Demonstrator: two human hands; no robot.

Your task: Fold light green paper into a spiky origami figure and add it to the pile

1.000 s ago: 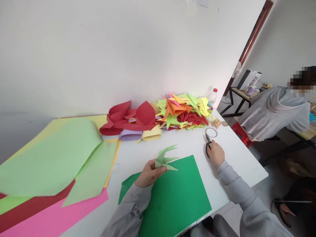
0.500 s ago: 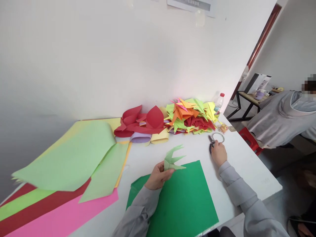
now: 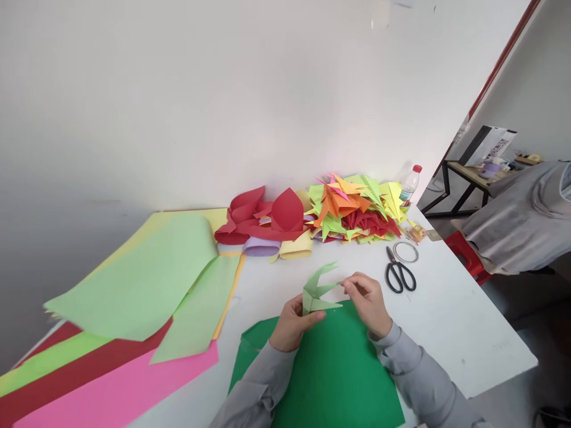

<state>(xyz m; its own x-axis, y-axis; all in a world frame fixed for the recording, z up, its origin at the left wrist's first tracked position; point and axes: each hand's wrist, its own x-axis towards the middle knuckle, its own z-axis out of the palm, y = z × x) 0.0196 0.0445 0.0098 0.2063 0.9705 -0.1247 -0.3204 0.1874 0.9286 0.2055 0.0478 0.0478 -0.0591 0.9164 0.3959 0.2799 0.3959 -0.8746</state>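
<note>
One white table (image 3: 450, 333), pale wall behind

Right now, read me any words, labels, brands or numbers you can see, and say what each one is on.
No text can be read.
Bottle label: too small and blurred.
Black-and-white board on the far desk: dark marks, too blurred.
Paper at the wall's top edge: cut off, unreadable.
Folded paper in the left hand and right hand, scissors: no print.
</note>
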